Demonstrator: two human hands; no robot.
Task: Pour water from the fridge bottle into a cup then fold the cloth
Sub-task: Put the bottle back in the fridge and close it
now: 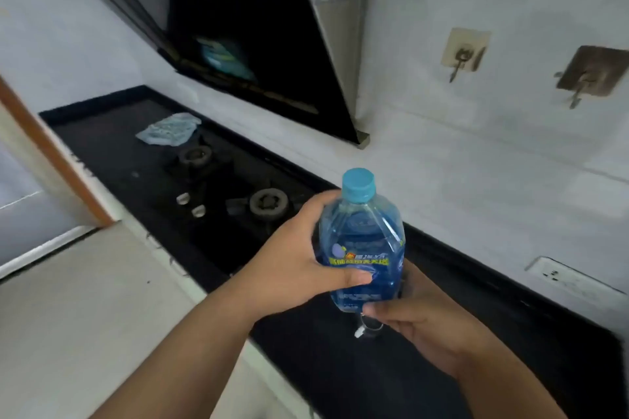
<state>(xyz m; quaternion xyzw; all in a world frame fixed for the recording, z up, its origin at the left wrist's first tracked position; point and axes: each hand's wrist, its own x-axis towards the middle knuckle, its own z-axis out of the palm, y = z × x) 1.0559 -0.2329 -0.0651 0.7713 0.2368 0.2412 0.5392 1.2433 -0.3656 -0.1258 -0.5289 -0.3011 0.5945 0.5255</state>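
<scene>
A clear blue water bottle [362, 248] with a light blue cap and a blue-yellow label is upright above the black counter [510, 333]. My left hand [292, 262] grips its body from the left, thumb across the label. My right hand [425, 326] curls round the bottle's lower end, with its thumb at the base. A small clear cup [369, 330] shows just below that thumb, partly hidden. A crumpled light blue cloth [168, 129] lies on the far left of the counter, well away from both hands.
A black gas hob with two burners [269, 204] and two knobs [190, 204] lies between the cloth and the bottle. A slanted black range hood [258, 44] hangs above it. The white wall carries two hooks [464, 53] and a socket [571, 279].
</scene>
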